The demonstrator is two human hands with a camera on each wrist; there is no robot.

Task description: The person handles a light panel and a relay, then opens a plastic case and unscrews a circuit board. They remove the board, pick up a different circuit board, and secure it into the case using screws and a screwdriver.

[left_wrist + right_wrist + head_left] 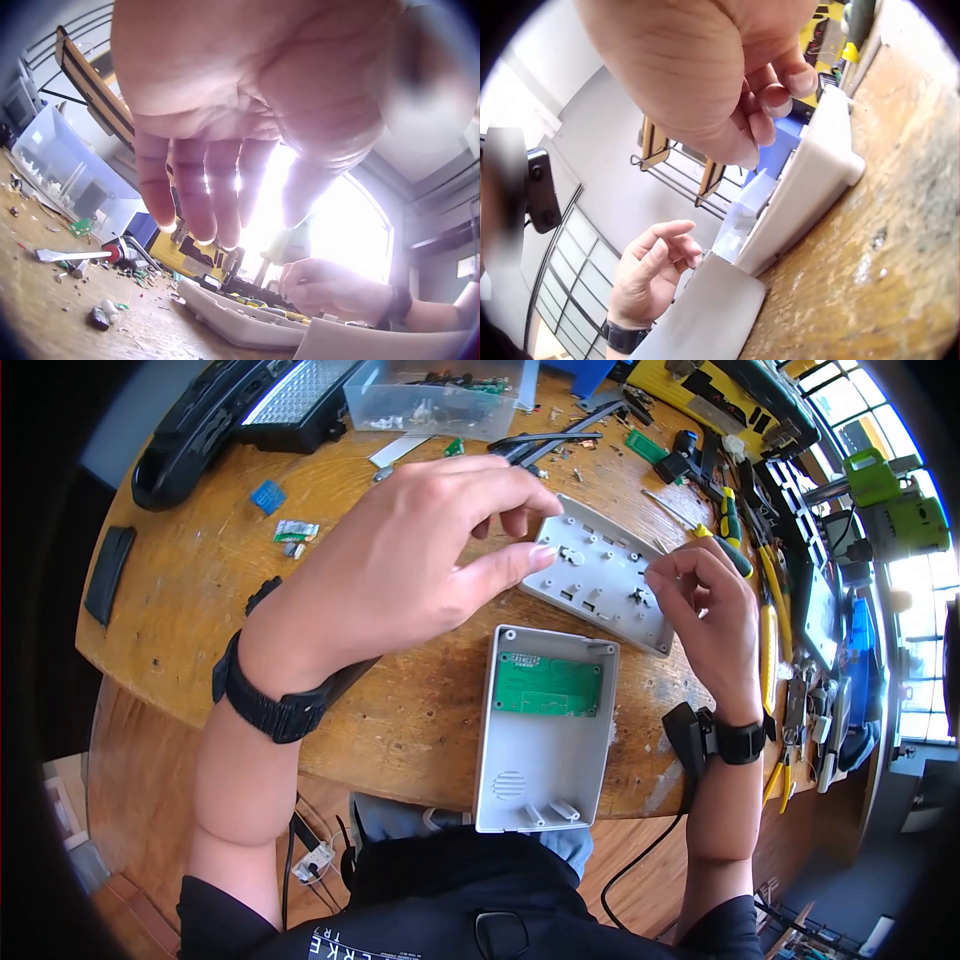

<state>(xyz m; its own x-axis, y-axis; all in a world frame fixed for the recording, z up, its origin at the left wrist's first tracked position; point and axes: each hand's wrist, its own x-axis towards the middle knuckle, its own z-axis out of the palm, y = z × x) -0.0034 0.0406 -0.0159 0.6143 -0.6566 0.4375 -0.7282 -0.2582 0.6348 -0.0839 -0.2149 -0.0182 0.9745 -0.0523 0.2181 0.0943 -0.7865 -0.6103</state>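
Observation:
A shallow light-grey plastic housing half (pixel 600 560) lies on the bench with its posts and slots facing up. My left hand (pixel 420 550) hovers at its left end, thumb and fingers apart with nothing between them. At the right end, my right hand (pixel 712 590) has its fingers bent and its thumb and forefinger tips close together; I cannot tell whether they pinch something small. Small dark clips (pixel 637 596) sit in the shell beside those fingertips. Nearer to me is the deeper housing half (pixel 545 765), with a green circuit board (pixel 548 686) inside its far end.
A clear plastic bin (pixel 435 405) with small parts stands at the back. Loose scraps and a blue block (pixel 267 497) are scattered leftward. Pliers and other tools line the right edge, near a yellow case (pixel 700 405). A screwdriver (pixel 75 256) lies among debris.

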